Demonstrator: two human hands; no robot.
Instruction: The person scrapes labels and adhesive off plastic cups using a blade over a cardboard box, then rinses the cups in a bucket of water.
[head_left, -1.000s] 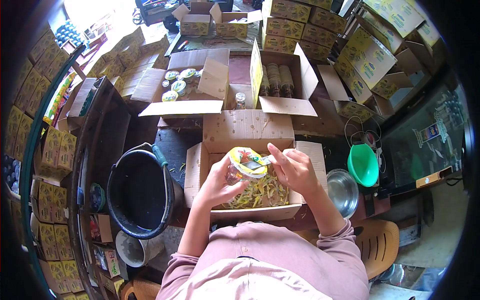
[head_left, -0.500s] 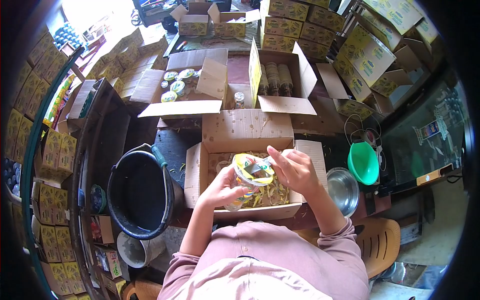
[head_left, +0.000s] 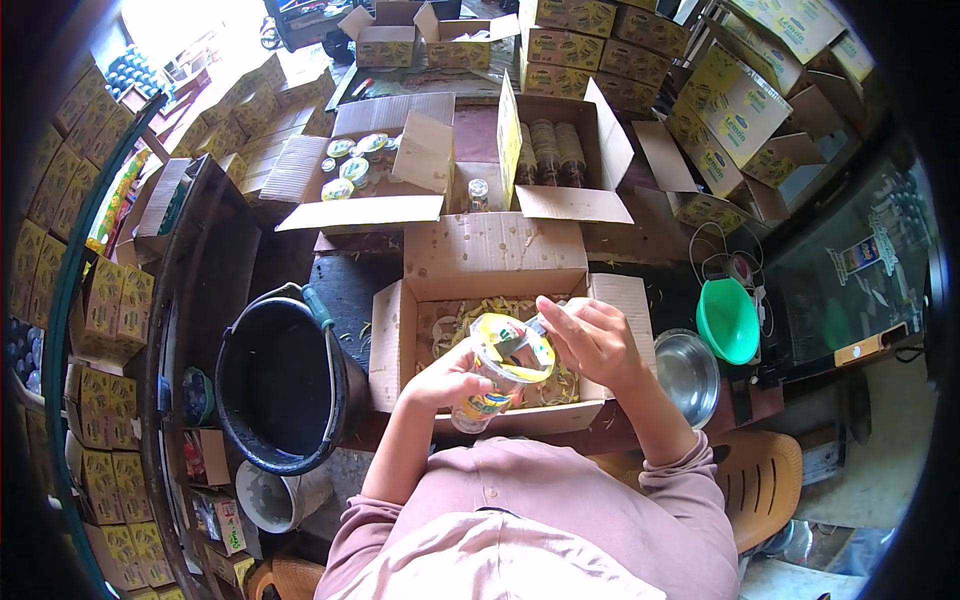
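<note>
A clear plastic cup (head_left: 487,400) with a printed label is tilted over the near edge of an open cardboard box (head_left: 495,245). My left hand (head_left: 445,380) is wrapped around its side. The cup's printed yellow and green film lid (head_left: 500,335) is cut or torn, with an opening in it. At the rim's right, my right hand (head_left: 595,340) is closed in a pinch on a small flat blade-like tool, mostly hidden by the fingers. Yellow strips (head_left: 565,385) lie in the box beneath both hands.
A black bucket (head_left: 275,385) stands left of the box. To the right are a metal bowl (head_left: 686,380) and a green basin (head_left: 728,320). Behind, one open carton (head_left: 370,212) holds lidded cups, another (head_left: 575,205) stacked cups. A small jar (head_left: 478,195) stands between.
The cup has tipped toward my body, and its lower side now shows. The lid's opening has grown wider. My right hand has turned slightly beside the rim.
</note>
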